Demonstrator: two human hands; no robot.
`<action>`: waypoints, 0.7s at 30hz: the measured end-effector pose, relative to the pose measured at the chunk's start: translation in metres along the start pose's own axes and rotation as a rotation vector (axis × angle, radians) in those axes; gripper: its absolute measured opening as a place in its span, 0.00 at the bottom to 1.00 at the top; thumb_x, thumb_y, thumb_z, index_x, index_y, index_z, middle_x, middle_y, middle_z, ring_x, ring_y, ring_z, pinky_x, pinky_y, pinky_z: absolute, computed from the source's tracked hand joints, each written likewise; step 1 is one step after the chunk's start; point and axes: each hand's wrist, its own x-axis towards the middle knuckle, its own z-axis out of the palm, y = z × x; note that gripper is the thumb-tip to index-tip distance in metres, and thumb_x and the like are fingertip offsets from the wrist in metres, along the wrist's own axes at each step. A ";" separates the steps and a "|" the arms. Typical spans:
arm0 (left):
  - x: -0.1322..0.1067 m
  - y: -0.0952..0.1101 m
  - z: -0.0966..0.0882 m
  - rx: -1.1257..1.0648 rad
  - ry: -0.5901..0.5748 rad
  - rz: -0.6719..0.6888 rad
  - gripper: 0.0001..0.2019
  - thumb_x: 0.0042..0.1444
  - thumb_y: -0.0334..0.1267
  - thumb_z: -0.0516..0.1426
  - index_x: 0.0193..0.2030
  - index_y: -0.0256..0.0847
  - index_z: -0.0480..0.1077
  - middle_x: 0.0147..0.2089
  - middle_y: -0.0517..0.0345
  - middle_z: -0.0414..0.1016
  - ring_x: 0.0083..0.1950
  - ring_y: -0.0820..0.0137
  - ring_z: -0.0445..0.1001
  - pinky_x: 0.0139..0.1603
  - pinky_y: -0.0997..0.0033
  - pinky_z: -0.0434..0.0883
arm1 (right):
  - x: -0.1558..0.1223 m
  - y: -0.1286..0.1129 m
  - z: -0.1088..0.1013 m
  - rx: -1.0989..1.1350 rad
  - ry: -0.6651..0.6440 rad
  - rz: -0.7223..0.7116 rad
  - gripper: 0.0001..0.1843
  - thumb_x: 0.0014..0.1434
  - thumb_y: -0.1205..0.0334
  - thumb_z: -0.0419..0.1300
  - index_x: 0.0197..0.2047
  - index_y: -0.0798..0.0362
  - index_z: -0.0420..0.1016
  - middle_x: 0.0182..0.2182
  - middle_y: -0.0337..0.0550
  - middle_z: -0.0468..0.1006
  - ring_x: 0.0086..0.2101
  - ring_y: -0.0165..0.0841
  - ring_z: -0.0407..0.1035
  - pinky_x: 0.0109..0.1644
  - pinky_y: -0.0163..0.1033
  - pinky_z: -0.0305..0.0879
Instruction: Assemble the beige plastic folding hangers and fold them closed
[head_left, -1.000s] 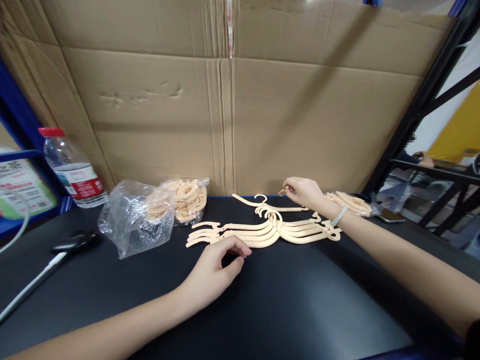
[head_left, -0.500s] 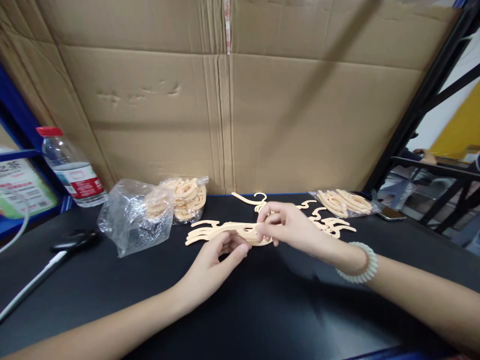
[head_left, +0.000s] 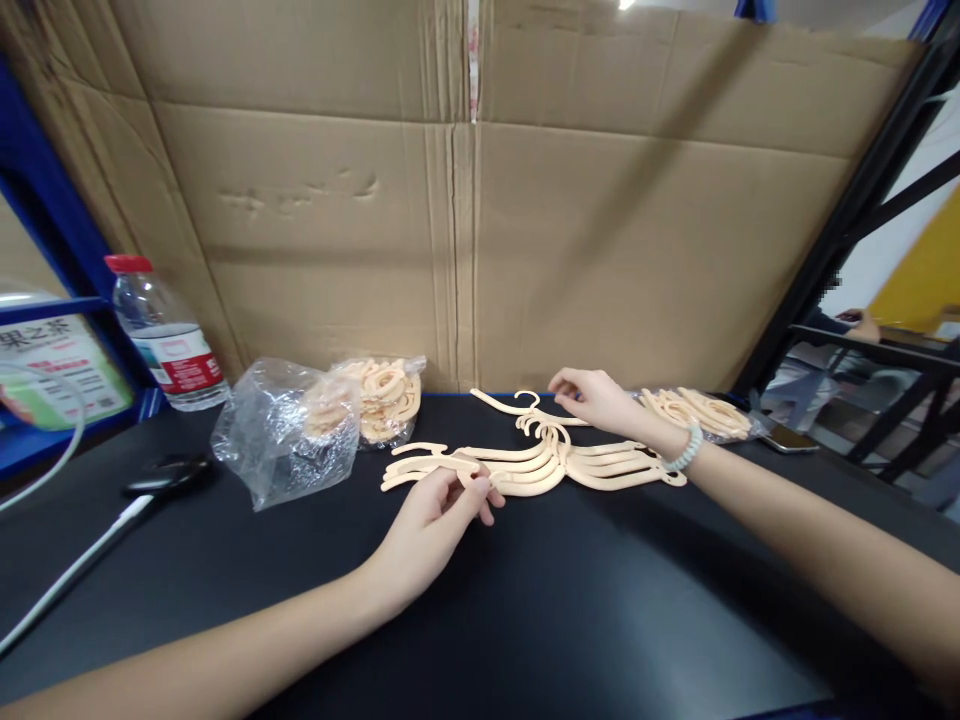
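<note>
A row of several small cream plastic hangers (head_left: 540, 465) lies fanned on the black table (head_left: 570, 610). My left hand (head_left: 439, 525) rests at the row's left end, its fingertips curled onto the nearest hanger's arm. My right hand (head_left: 596, 400), with a pale bead bracelet at the wrist, reaches to the back of the row and its fingers touch a single hanger (head_left: 517, 405) lying behind the others. What the fingertips grip there is too small to make out.
A crumpled clear bag (head_left: 289, 430) and a bag of cream parts (head_left: 382, 395) lie at the left. Another bag of hangers (head_left: 705, 412) sits at the right, by a phone (head_left: 791, 437). A water bottle (head_left: 165, 335), a cardboard wall (head_left: 480, 200), a white cable (head_left: 67, 575).
Half a second ago my right hand was at the row's middle by my left hand; it has moved back to the far hanger. My left hand stayed at the row's left end.
</note>
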 end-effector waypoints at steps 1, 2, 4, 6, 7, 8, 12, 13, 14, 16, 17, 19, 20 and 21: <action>0.000 0.000 0.000 -0.029 0.004 0.004 0.15 0.60 0.46 0.54 0.27 0.39 0.69 0.35 0.55 0.75 0.35 0.68 0.74 0.40 0.67 0.71 | 0.002 0.011 0.001 -0.020 -0.041 0.000 0.07 0.53 0.69 0.59 0.36 0.55 0.76 0.30 0.45 0.81 0.31 0.34 0.74 0.37 0.39 0.69; 0.000 0.000 0.001 -0.054 0.010 0.006 0.14 0.59 0.46 0.54 0.28 0.39 0.69 0.34 0.55 0.74 0.33 0.69 0.73 0.39 0.67 0.71 | 0.004 0.021 0.003 -0.034 -0.088 -0.007 0.05 0.52 0.68 0.61 0.34 0.55 0.77 0.31 0.45 0.81 0.30 0.34 0.73 0.37 0.38 0.69; 0.000 0.001 0.002 -0.079 0.023 0.001 0.13 0.58 0.46 0.55 0.29 0.39 0.68 0.34 0.56 0.73 0.32 0.70 0.73 0.38 0.67 0.71 | 0.004 0.033 0.009 -0.050 -0.157 -0.030 0.04 0.53 0.63 0.63 0.32 0.54 0.78 0.30 0.44 0.81 0.29 0.33 0.72 0.36 0.37 0.68; 0.000 0.003 0.002 -0.081 0.030 -0.003 0.13 0.58 0.46 0.55 0.29 0.39 0.68 0.33 0.56 0.73 0.32 0.70 0.72 0.38 0.67 0.71 | 0.002 0.037 0.015 -0.059 -0.187 -0.045 0.06 0.55 0.60 0.62 0.30 0.54 0.78 0.29 0.43 0.80 0.28 0.32 0.71 0.35 0.36 0.67; -0.001 0.004 0.002 -0.082 0.030 -0.008 0.13 0.58 0.46 0.55 0.29 0.39 0.67 0.33 0.56 0.72 0.32 0.70 0.72 0.38 0.67 0.71 | 0.002 0.037 0.017 -0.064 -0.186 -0.045 0.07 0.56 0.61 0.61 0.29 0.54 0.77 0.28 0.43 0.80 0.28 0.31 0.70 0.34 0.36 0.66; -0.001 0.004 0.002 -0.085 0.031 -0.014 0.13 0.57 0.46 0.56 0.29 0.39 0.67 0.33 0.57 0.72 0.32 0.70 0.72 0.38 0.67 0.71 | 0.001 0.036 0.019 -0.067 -0.180 -0.041 0.07 0.56 0.62 0.61 0.28 0.55 0.77 0.27 0.42 0.79 0.27 0.31 0.70 0.33 0.35 0.65; -0.002 0.005 0.002 -0.117 0.061 -0.028 0.14 0.54 0.48 0.58 0.30 0.39 0.66 0.36 0.57 0.71 0.31 0.71 0.71 0.35 0.68 0.73 | 0.002 0.028 0.015 -0.072 -0.097 -0.002 0.06 0.57 0.64 0.59 0.30 0.55 0.75 0.26 0.41 0.78 0.27 0.31 0.70 0.31 0.35 0.63; -0.002 0.004 0.002 -0.126 0.071 -0.028 0.14 0.54 0.48 0.59 0.30 0.39 0.67 0.37 0.57 0.71 0.31 0.72 0.71 0.34 0.69 0.73 | 0.002 0.024 0.011 -0.069 -0.069 0.003 0.05 0.57 0.64 0.59 0.31 0.55 0.75 0.26 0.41 0.78 0.27 0.32 0.71 0.32 0.35 0.64; -0.002 0.004 0.002 -0.132 0.078 -0.026 0.14 0.53 0.48 0.60 0.30 0.39 0.67 0.38 0.57 0.70 0.31 0.72 0.71 0.34 0.69 0.73 | 0.001 0.021 0.006 -0.065 -0.038 0.005 0.05 0.57 0.63 0.59 0.32 0.54 0.74 0.27 0.42 0.78 0.28 0.33 0.71 0.33 0.36 0.64; -0.002 0.003 0.001 -0.137 0.081 -0.026 0.13 0.53 0.47 0.60 0.30 0.39 0.67 0.37 0.57 0.71 0.31 0.72 0.71 0.34 0.70 0.73 | -0.002 0.012 -0.005 -0.051 0.018 -0.002 0.04 0.57 0.63 0.59 0.33 0.54 0.74 0.29 0.42 0.79 0.30 0.34 0.72 0.35 0.38 0.65; -0.002 0.002 0.001 -0.139 0.082 -0.023 0.13 0.53 0.47 0.60 0.30 0.39 0.67 0.35 0.58 0.71 0.31 0.72 0.71 0.34 0.71 0.73 | -0.005 0.008 -0.011 -0.044 0.044 -0.009 0.04 0.57 0.62 0.59 0.34 0.53 0.73 0.30 0.42 0.79 0.32 0.35 0.72 0.36 0.38 0.66; -0.002 0.002 0.001 -0.143 0.084 -0.014 0.12 0.53 0.45 0.60 0.29 0.39 0.68 0.33 0.59 0.70 0.31 0.72 0.70 0.33 0.72 0.73 | -0.014 -0.001 -0.023 -0.023 0.087 -0.031 0.04 0.58 0.61 0.58 0.35 0.52 0.72 0.32 0.43 0.79 0.34 0.35 0.73 0.38 0.39 0.67; -0.002 0.003 0.001 -0.146 0.084 -0.008 0.11 0.54 0.45 0.60 0.29 0.39 0.68 0.33 0.59 0.70 0.31 0.72 0.70 0.33 0.72 0.73 | -0.020 -0.005 -0.028 -0.012 0.109 -0.041 0.05 0.59 0.60 0.57 0.36 0.52 0.71 0.33 0.43 0.79 0.34 0.35 0.73 0.39 0.39 0.68; -0.002 0.003 0.000 -0.148 0.084 -0.001 0.11 0.54 0.44 0.60 0.28 0.39 0.69 0.34 0.59 0.71 0.31 0.73 0.69 0.33 0.73 0.72 | -0.027 -0.008 -0.032 0.007 0.138 -0.055 0.05 0.59 0.59 0.57 0.37 0.51 0.71 0.33 0.43 0.79 0.34 0.36 0.73 0.39 0.40 0.69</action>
